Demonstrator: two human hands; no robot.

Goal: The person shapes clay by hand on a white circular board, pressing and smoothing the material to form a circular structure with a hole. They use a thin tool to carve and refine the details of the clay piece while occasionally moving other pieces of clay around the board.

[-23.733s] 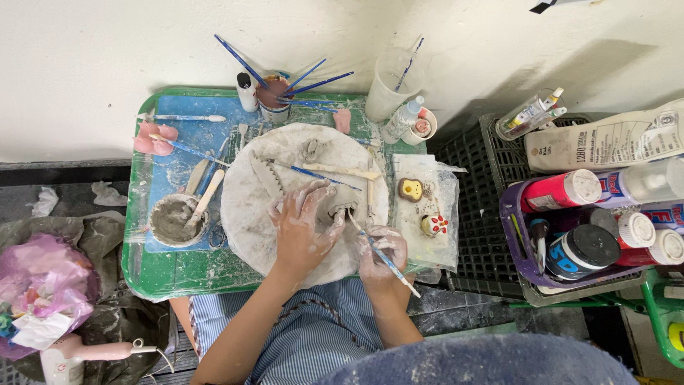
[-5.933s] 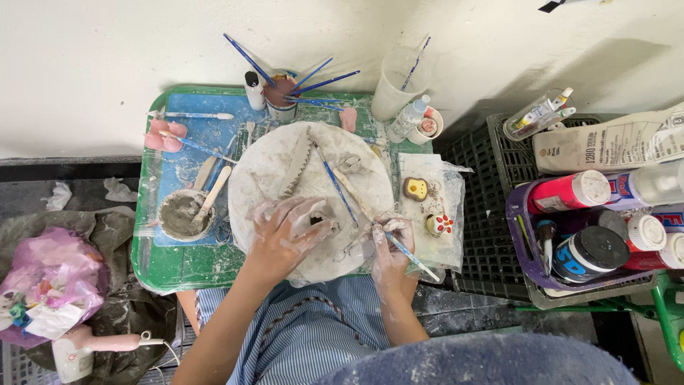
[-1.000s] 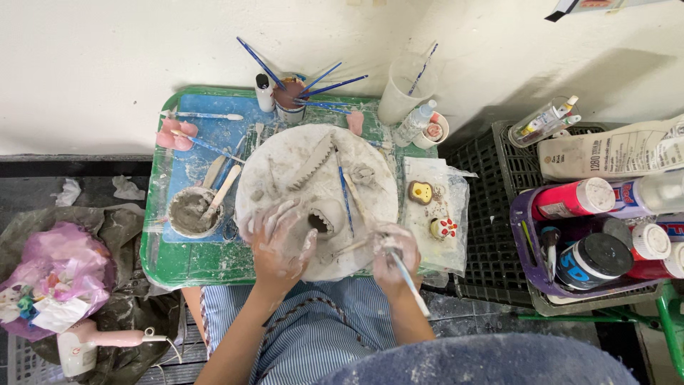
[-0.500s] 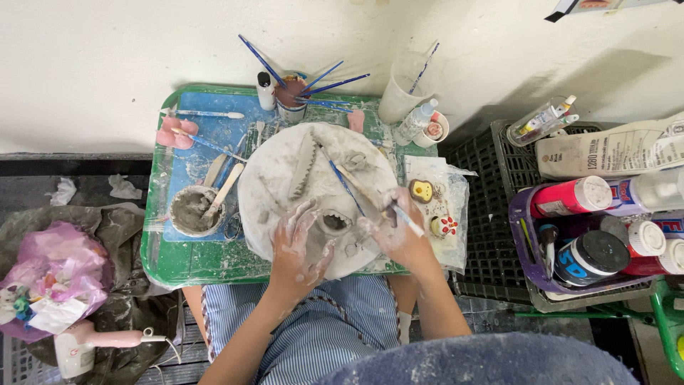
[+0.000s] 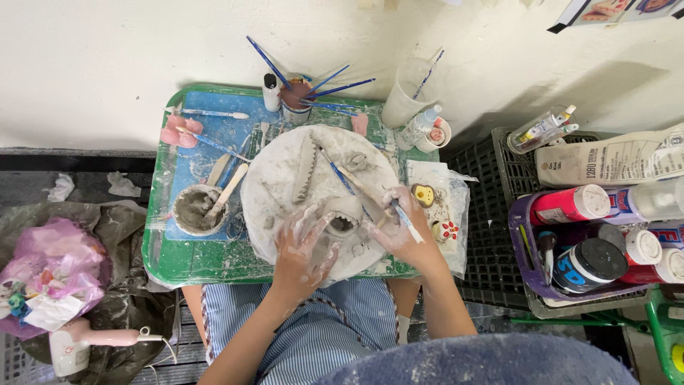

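Your left hand (image 5: 303,249) lies flat with its fingers (image 5: 299,221) spread apart, touching the left side of the small hollow clay piece (image 5: 342,217), which sits near the front of the round white board (image 5: 285,171) on the green tray (image 5: 160,249). Your right hand (image 5: 399,232) has its fingers clamped on a thin blue-handled tool (image 5: 407,222), just right of the clay piece. A bowl of grey slip (image 5: 194,210) stands left of the board, well apart from both hands.

Wet grey clay piece (image 5: 342,222) sits matt on a clay-smeared plastic tray (image 5: 160,260).
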